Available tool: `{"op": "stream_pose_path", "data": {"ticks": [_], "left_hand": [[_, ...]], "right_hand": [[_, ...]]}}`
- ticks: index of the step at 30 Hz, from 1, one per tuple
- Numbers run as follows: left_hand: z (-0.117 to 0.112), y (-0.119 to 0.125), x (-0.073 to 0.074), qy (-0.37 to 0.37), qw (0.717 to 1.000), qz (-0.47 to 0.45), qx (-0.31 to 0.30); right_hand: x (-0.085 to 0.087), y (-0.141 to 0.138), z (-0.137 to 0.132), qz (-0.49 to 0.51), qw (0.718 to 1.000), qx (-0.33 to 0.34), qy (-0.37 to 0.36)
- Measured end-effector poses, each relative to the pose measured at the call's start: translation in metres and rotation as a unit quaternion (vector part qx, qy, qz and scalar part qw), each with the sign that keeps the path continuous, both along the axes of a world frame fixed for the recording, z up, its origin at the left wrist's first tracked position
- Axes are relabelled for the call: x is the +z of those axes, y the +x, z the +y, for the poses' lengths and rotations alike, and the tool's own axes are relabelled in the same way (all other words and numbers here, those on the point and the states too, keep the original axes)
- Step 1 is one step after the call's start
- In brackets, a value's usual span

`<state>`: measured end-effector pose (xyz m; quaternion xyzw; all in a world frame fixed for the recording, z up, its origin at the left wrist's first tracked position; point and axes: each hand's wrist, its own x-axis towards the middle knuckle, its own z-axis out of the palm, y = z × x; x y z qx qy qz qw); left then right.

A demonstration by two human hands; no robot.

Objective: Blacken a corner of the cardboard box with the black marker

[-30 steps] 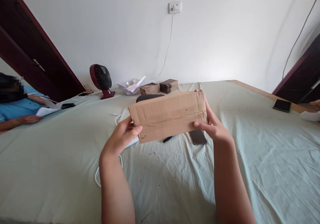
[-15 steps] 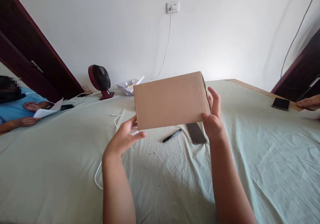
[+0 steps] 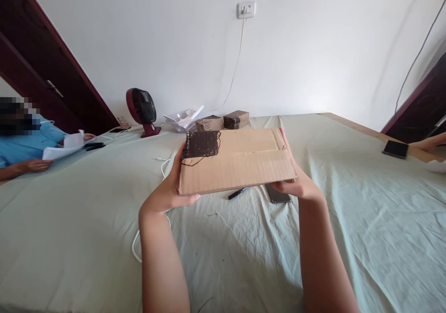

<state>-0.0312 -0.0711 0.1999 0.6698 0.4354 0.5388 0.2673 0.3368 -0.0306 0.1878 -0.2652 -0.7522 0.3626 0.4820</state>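
Between my two hands a brown cardboard box (image 3: 240, 164) is held up above the cloth. A dark scribbled patch covers its upper left corner, and a seam runs across the face toward me. My left hand (image 3: 170, 185) grips the left end, thumb along the lower edge. At the right end my right hand (image 3: 296, 183) is closed on the box, with its thumb under the bottom edge and its other fingers mostly behind. Below the box lie a black marker (image 3: 237, 193), partly covered, and a dark phone (image 3: 279, 196), its upper part hidden.
Two scribbled cardboard boxes (image 3: 236, 120) stand by the wall, beside a clear plastic tray (image 3: 181, 123) and a fan (image 3: 142, 108). A person in blue (image 3: 38, 145) holds papers at left. Another phone (image 3: 396, 149) lies near a person's arm (image 3: 430, 142) at right. A white cable (image 3: 135, 248) crosses the cloth.
The box has been turned and lowered, so a scribbled, seamed face shows instead of a plain one. My hands have closed more firmly round its ends. The boxes by the wall came into view.
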Motion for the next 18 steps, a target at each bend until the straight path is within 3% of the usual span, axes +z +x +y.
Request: {"op": "stream_pose_path", "data": {"ticks": [5, 8, 11, 14, 18], "left_hand": [[0.004, -0.010, -0.006, -0.063, 0.995, 0.048, -0.063], [0.006, -0.006, -0.008, -0.083, 0.986, -0.041, -0.141], [0.004, 0.004, -0.005, -0.094, 0.977, -0.139, -0.134], [0.001, 0.012, 0.001, -0.070, 0.982, -0.135, -0.112], [0.000, 0.014, 0.005, 0.000, 0.986, -0.097, -0.133]], "right_hand": [[0.009, -0.006, -0.006, -0.027, 0.999, -0.007, -0.021], [0.012, -0.007, -0.007, -0.041, 0.999, -0.003, -0.018], [0.010, -0.006, -0.005, -0.038, 0.998, 0.045, -0.027], [0.005, -0.007, -0.002, 0.031, 0.995, 0.070, -0.063], [0.003, -0.021, 0.001, 0.168, 0.972, 0.039, -0.160]]}}
